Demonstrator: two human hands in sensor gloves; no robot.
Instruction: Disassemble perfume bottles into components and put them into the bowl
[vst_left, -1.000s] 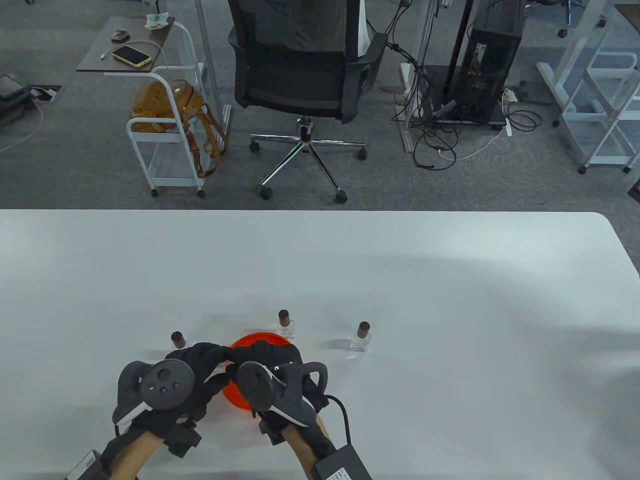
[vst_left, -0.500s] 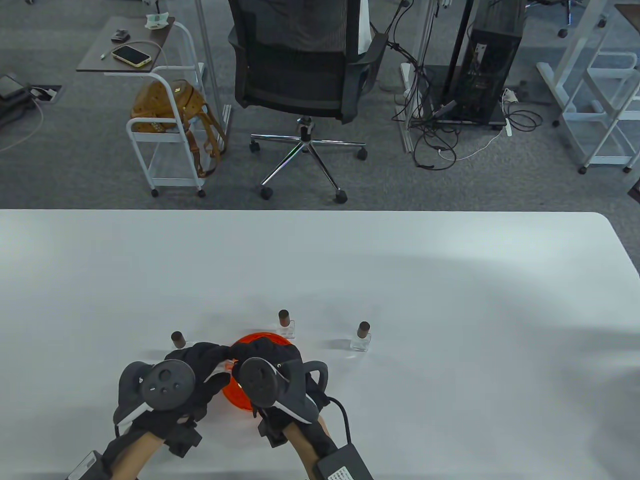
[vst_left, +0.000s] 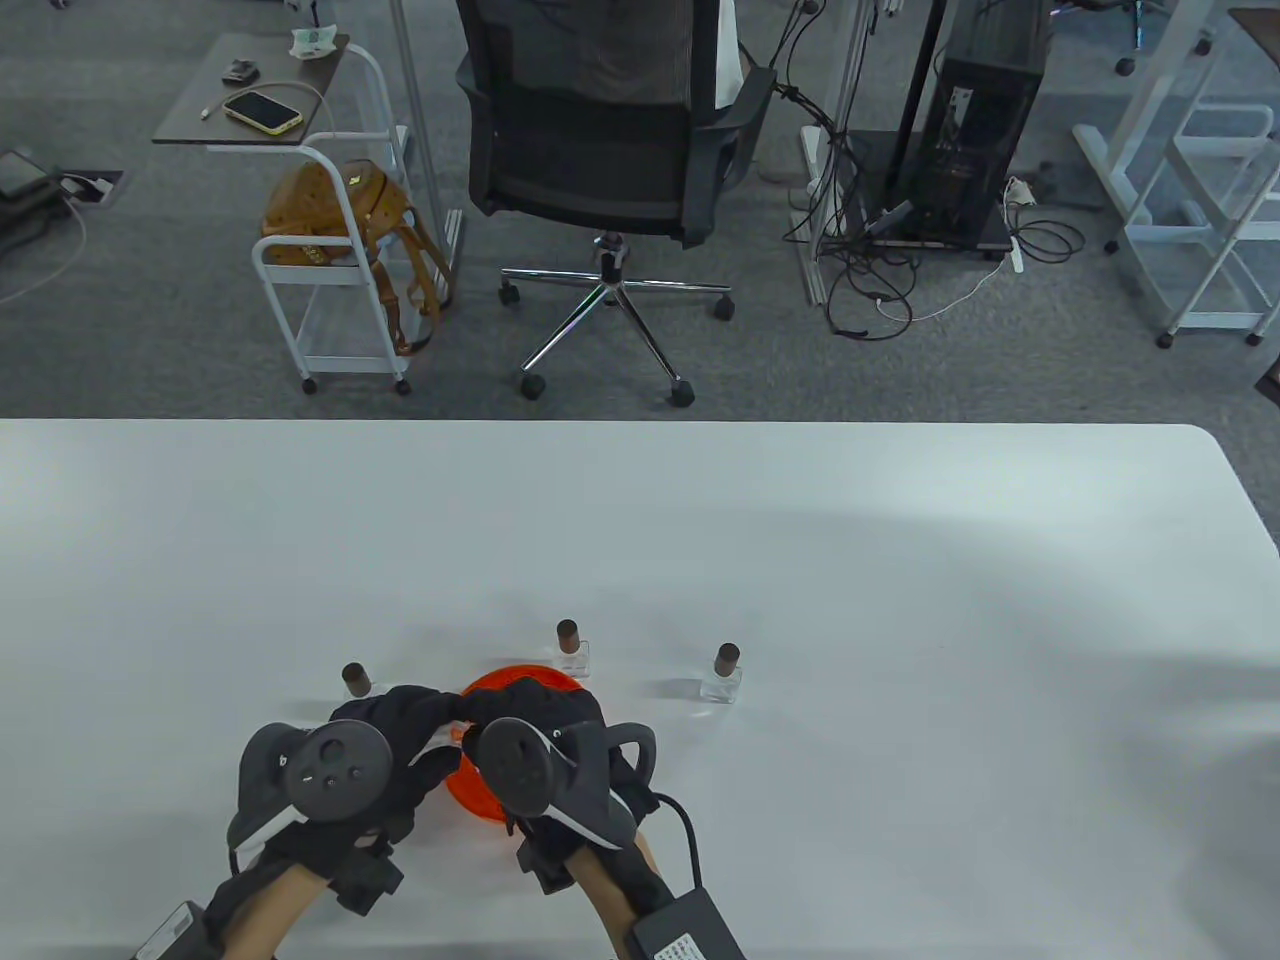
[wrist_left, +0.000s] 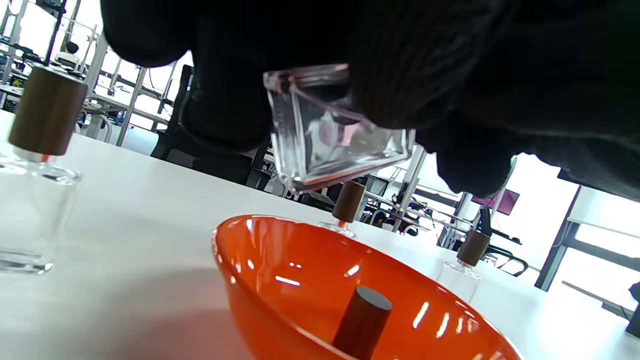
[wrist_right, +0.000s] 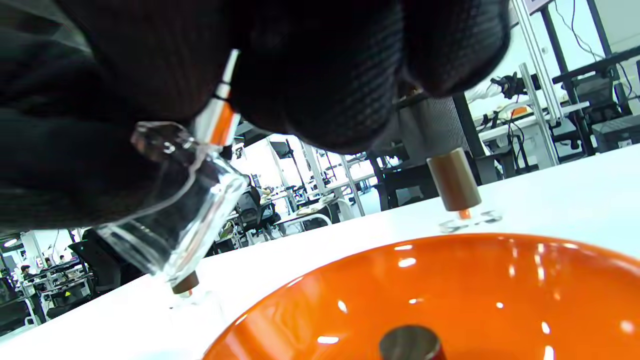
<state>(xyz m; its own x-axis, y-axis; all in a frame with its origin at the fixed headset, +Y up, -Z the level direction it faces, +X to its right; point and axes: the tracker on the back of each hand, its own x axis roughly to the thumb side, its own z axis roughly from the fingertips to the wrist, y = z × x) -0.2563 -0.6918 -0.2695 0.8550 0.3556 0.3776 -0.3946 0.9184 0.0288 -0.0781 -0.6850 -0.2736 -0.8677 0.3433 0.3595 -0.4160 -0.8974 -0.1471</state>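
The clear glass bottle body (wrist_left: 340, 140) is held in the air above the orange bowl (vst_left: 480, 795), near the lower centre of the table view. In the left wrist view the left hand (vst_left: 385, 735) has its fingers curled around the glass body. In the right wrist view the right hand (vst_left: 540, 715) pinches the white and orange spray head (wrist_right: 220, 112) at the neck of the same bottle. So both hands are closed on one bottle, and they meet over the bowl.

One dark brown cap (wrist_left: 362, 320) already lies inside the bowl, so I judge that the cap of this bottle is off and the step in hand is to separate the spray head from the glass. The next move probably calls for a twist or a pull with the right hand while the left hand keeps the glass steady, and then to drop both parts into the bowl.

Three capped bottles stand on the white table (vst_left: 900, 600) around the bowl: one at its left (vst_left: 356, 682), one behind it (vst_left: 570, 648), one at its right (vst_left: 724, 674). They seem not yet opened.
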